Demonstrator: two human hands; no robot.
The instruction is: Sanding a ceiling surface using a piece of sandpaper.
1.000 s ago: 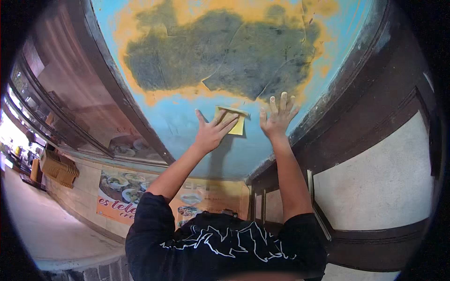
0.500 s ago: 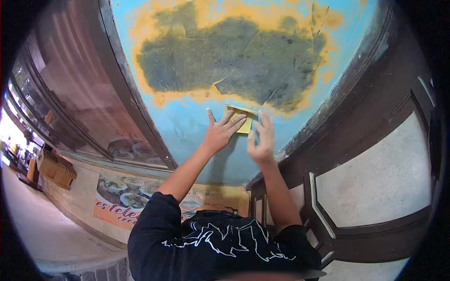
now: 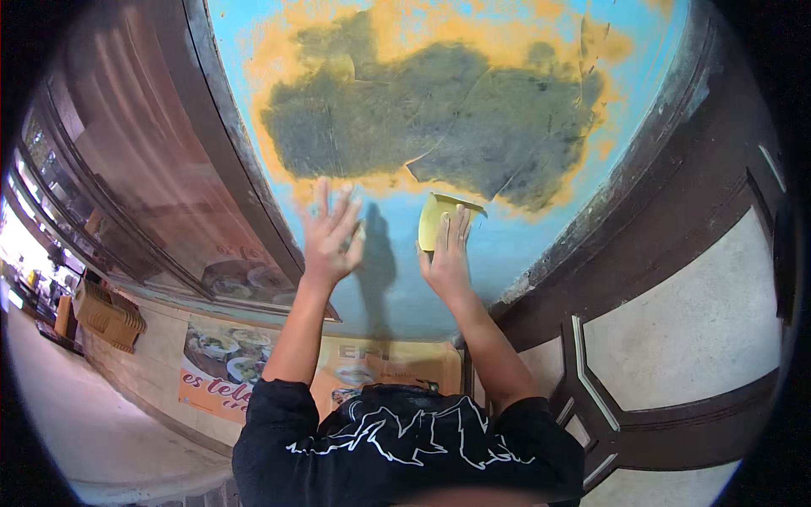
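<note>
A folded sheet of yellow sandpaper [image 3: 431,221] lies against a light blue wall [image 3: 404,279], just below a large dark grey patch [image 3: 422,110] ringed with orange. My right hand [image 3: 449,266] presses the sheet, its fingers over the right part and the thumb near the lower left edge. The sheet's far edge curls up. Left of it, my left hand [image 3: 325,241] is raised with spread, slightly blurred fingers and holds nothing. Pale dust coats its fingertips. I cannot tell whether it touches the wall. Lifted edges and cracks show in the grey patch.
Brown-framed glass [image 3: 144,135] borders the wall on the left, a dark brown frame with pale panels [image 3: 693,313] on the right. An orange food banner [image 3: 224,372] hangs low at the left, near a stack of brown trays [image 3: 110,313].
My left hand has come off the sandpaper and moved left. My right hand, free before, now rests on the sheet, which has shifted slightly right in view.
</note>
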